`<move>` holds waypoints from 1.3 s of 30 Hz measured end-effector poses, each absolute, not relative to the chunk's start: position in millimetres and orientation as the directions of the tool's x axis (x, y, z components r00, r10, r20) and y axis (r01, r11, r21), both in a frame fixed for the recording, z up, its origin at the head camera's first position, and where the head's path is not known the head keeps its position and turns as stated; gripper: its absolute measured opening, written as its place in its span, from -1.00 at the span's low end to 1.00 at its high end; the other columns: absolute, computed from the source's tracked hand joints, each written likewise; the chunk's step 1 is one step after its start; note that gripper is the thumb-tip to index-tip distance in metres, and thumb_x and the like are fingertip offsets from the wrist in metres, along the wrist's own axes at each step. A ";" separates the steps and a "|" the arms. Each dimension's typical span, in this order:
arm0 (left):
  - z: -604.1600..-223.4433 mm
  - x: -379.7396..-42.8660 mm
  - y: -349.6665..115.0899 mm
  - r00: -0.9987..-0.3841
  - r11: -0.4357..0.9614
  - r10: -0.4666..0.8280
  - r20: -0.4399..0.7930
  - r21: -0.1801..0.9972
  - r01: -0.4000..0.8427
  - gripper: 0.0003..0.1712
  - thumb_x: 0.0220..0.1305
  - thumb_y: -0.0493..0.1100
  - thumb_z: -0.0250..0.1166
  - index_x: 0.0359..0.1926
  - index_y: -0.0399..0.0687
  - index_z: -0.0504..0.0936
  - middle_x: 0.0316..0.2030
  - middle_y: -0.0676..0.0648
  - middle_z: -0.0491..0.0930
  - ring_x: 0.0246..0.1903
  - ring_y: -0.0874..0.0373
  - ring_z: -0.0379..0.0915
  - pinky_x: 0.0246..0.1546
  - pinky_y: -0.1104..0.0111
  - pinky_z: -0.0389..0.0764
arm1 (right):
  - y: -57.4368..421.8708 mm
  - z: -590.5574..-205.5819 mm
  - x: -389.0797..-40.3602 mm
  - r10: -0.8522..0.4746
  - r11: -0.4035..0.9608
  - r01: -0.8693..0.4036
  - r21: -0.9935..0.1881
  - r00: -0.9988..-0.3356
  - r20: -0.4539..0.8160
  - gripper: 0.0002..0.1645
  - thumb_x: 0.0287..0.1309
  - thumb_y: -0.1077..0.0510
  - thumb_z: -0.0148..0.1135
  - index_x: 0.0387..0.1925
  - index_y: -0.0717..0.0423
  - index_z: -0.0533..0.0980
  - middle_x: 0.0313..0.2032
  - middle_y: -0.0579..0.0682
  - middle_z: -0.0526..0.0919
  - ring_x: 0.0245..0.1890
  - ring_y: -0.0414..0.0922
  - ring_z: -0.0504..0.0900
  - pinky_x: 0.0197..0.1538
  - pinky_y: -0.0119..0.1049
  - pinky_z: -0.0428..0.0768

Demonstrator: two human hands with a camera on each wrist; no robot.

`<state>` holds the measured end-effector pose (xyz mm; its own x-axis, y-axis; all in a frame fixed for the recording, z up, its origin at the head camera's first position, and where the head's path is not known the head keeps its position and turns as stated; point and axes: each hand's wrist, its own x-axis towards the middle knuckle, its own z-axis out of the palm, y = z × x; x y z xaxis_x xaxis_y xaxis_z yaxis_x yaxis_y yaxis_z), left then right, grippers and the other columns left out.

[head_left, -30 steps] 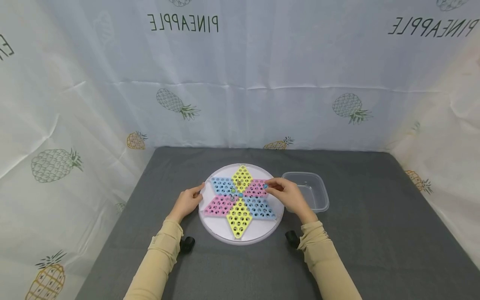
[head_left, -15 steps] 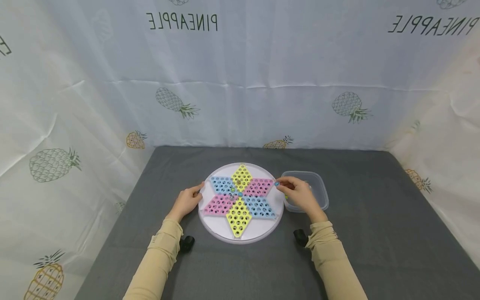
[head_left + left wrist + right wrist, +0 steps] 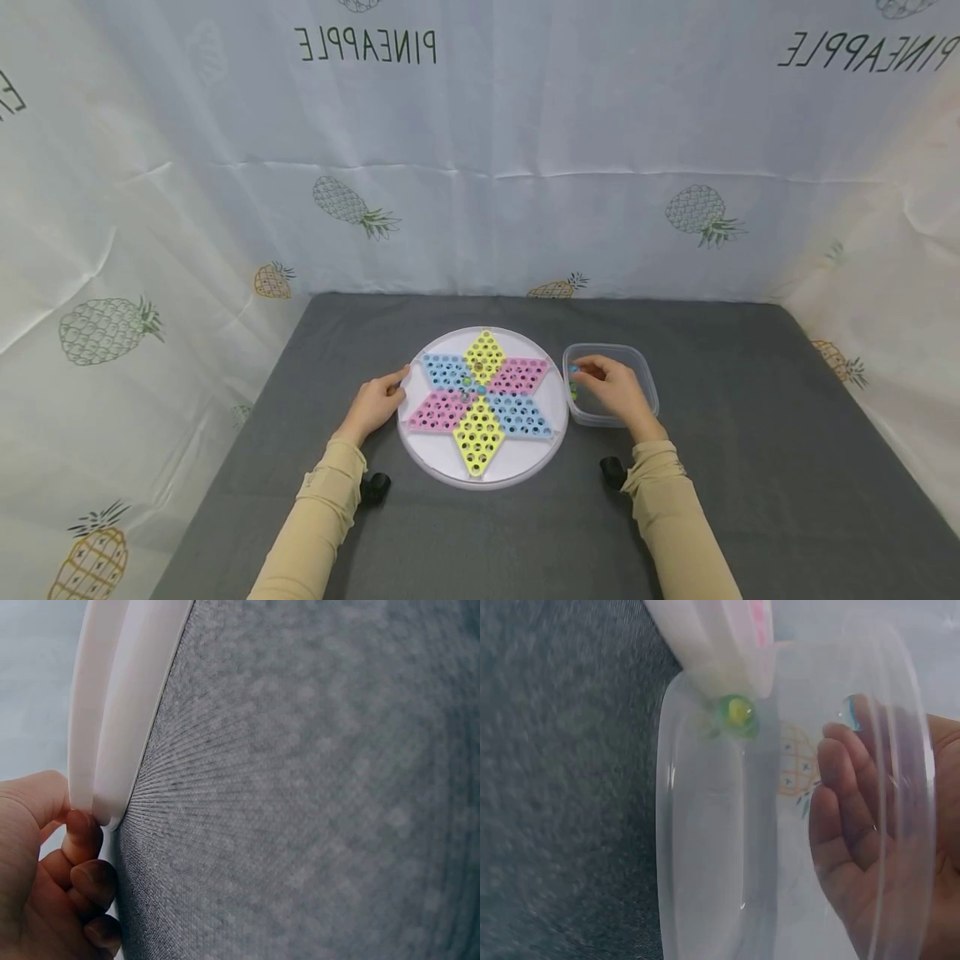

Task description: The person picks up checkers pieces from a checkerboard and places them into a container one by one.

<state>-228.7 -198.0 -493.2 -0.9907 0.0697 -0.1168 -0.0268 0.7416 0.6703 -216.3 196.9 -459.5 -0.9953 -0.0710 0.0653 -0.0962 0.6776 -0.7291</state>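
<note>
My left hand (image 3: 372, 407) holds the left edge of a round white Chinese checkers board (image 3: 431, 464); in the left wrist view the thumb and a curled finger meet at its rim (image 3: 112, 750). Between thumb and forefinger, my right hand (image 3: 617, 392) pinches a blue marble (image 3: 573, 368) over the left side of a clear plastic container (image 3: 643, 367). Through the container wall, the right wrist view shows this marble (image 3: 847, 712) at the fingertips. Green-yellow marbles (image 3: 739, 711) lie in the container's corner beside the board.
Near the board's centre sit a blue marble (image 3: 482, 390), a green marble (image 3: 467, 382) and a clear marble (image 3: 464, 397). A brownish marble (image 3: 478, 367) sits in the far yellow point. Grey cloth (image 3: 480, 550) covers the table, with a pineapple-print curtain (image 3: 480, 225) behind.
My right hand has moved right with the blue marble, from above the board's pink point to over the container. The left hand has stayed at the board's edge.
</note>
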 end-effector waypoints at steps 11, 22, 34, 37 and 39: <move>-496.0 -226.8 -197.0 -0.989 0.733 0.067 -0.136 0.679 -0.044 -0.42 0.27 -0.14 0.04 0.33 0.08 0.31 -0.71 0.04 0.13 -0.68 0.21 -0.03 -0.60 0.37 0.15 | 204.8 -467.0 -230.7 -0.105 0.742 -0.050 -0.669 -0.994 -0.042 -0.62 0.21 0.07 0.14 -0.01 0.20 0.53 -0.09 0.20 0.62 -0.05 0.11 0.57 -0.04 -0.03 0.53; -496.0 -226.6 -195.3 -0.991 0.733 0.067 -0.120 0.679 -0.033 -0.43 0.27 -0.14 0.04 0.32 0.08 0.32 -0.72 0.04 0.14 -0.68 0.21 -0.03 -0.61 0.39 0.15 | 206.2 -474.3 -236.7 -0.136 0.750 -0.064 -0.658 -0.989 -0.059 -0.64 0.22 0.09 0.12 -0.02 0.19 0.54 -0.13 0.19 0.63 -0.07 0.12 0.57 -0.06 -0.05 0.54; -491.2 -226.3 -196.0 -0.990 0.725 0.061 -0.131 0.687 -0.047 -0.43 0.27 -0.14 0.04 0.33 0.07 0.30 -0.71 0.04 0.15 -0.68 0.21 -0.02 -0.61 0.38 0.15 | 209.3 -469.1 -235.6 -0.108 0.748 -0.045 -0.662 -0.993 -0.055 -0.60 0.24 0.02 0.09 -0.01 0.18 0.53 -0.11 0.18 0.63 -0.08 0.09 0.57 -0.08 -0.07 0.54; -490.3 -226.8 -196.4 -0.990 0.726 0.060 -0.131 0.686 -0.047 -0.42 0.27 -0.14 0.03 0.33 0.06 0.30 -0.71 0.04 0.14 -0.68 0.21 -0.02 -0.60 0.38 0.16 | 209.6 -466.3 -233.4 -0.103 0.736 -0.047 -0.675 -0.994 -0.042 -0.60 0.24 0.00 0.10 -0.01 0.17 0.53 -0.11 0.17 0.63 -0.08 0.08 0.57 -0.08 -0.07 0.54; -489.9 -227.0 -196.6 -0.990 0.727 0.058 -0.129 0.686 -0.046 -0.42 0.27 -0.14 0.03 0.33 0.07 0.30 -0.71 0.04 0.14 -0.68 0.21 -0.03 -0.60 0.37 0.16 | 209.4 -465.0 -232.4 -0.103 0.731 -0.061 -0.680 -0.994 -0.021 -0.61 0.24 0.00 0.10 -0.02 0.16 0.54 -0.11 0.17 0.63 -0.08 0.08 0.57 -0.08 -0.06 0.53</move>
<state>-227.0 -196.6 -489.9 -0.9900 0.0584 -0.1287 -0.0462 0.7266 0.6855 -232.4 209.4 -465.0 -0.9945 -0.1027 -0.0212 -0.0610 0.7308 -0.6798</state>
